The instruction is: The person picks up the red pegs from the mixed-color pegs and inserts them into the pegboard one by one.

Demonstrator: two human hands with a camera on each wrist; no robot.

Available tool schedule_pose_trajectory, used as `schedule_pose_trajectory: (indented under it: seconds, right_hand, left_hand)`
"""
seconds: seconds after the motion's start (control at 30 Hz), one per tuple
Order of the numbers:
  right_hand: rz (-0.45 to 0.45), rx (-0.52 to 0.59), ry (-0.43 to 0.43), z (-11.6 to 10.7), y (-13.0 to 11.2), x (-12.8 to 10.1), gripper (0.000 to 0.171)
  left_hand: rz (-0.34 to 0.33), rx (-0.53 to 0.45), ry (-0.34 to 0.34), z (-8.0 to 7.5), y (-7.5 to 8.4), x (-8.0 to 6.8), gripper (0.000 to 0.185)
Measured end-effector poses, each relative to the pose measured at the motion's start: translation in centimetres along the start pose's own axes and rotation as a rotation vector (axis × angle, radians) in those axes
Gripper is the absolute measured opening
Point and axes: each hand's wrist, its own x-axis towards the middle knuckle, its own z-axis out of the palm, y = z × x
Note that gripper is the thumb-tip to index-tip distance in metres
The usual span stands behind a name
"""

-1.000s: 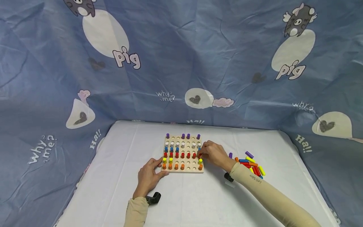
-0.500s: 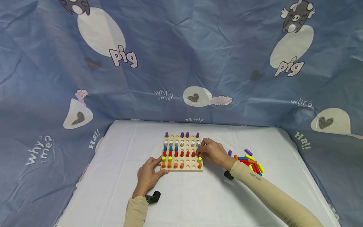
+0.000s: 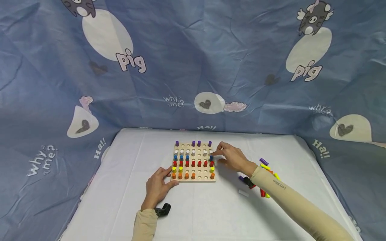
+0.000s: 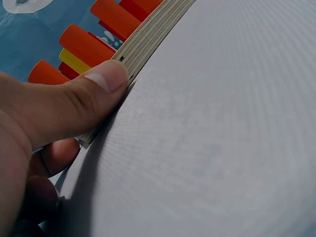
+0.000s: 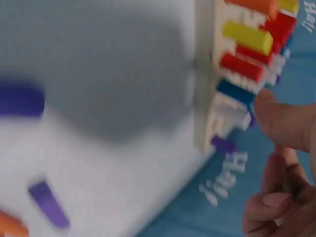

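Right hand [image 3: 232, 158] is lifting from the red peg [image 3: 211, 163], now seated at the row's right end, fingers loosely curled, holding nothing; left hand [image 3: 157, 184] is bracing the wooden pegboard [image 3: 199, 179] mid-surface [image 3: 205, 211], thumb pressing its edge.

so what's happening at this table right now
A person is working at a wooden pegboard on a white-covered table. The left hand steadies the board's near left corner, thumb pressed against its edge. The right hand is at the board's right edge, fingertips by the white and blue pegs there; whether it holds anything cannot be told. The board holds rows of purple, white, blue, red, yellow and orange pegs, with many holes open. Loose pegs lie to the right.
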Motion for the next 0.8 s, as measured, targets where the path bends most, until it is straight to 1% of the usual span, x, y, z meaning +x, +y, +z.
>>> schedule_pose_trajectory:
  seconds: [0.2,0.33,0.4,0.5,0.63,0.73,0.8]
  right_hand:
    - [0.065,-0.044,-0.084,-3.9,3.1,-1.6,0.019]
    - [0.113,-0.063,-0.147,-5.9,4.9,-3.6,0.012]
    - [0.130,-0.074,-0.183,-6.5,5.6,-4.8,0.010]
    - [0.147,-0.082,-0.232,-6.9,6.3,-6.5,0.009]
    - [0.183,-0.077,-0.273,-6.5,7.0,-8.5,0.010]
    - [0.202,-0.072,-0.275,-5.7,7.3,-9.6,0.010]
    - [0.206,-0.084,-0.259,-5.1,7.6,-10.3,0.010]
  left_hand:
    - [0.013,0.006,0.005,-0.1,0.1,0.0,0.073]
    - [0.002,0.004,0.002,-0.1,0.1,-0.1,0.074]
    - [-0.002,0.002,-0.001,-0.1,0.0,-0.2,0.074]
    - [-0.004,0.003,-0.001,-0.1,0.0,-0.2,0.074]
    - [0.002,0.003,0.003,-0.1,0.0,-0.1,0.074]
    - [0.006,0.003,0.006,-0.1,0.0,-0.1,0.074]
    - [0.007,0.003,0.008,-0.2,0.1,-0.1,0.075]
